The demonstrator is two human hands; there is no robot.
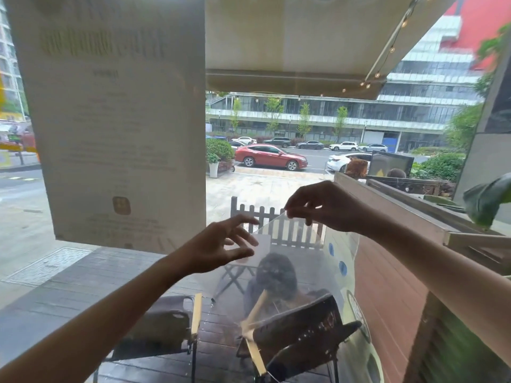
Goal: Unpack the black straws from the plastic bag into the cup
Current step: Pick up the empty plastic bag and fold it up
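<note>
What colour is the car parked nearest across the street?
Red car, seen through the window in the head view.

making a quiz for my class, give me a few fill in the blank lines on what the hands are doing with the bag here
1. The right hand pinches the top corner of the clear plastic ____.
2. The left hand has its fingers ____ beside the plastic bag, gripping nothing.
3. The car parked nearest on the street is ____ in colour.
4. Through the glass, a small white picket ____ stands behind the hands.

Missing words: bag; spread; red; fence
</note>
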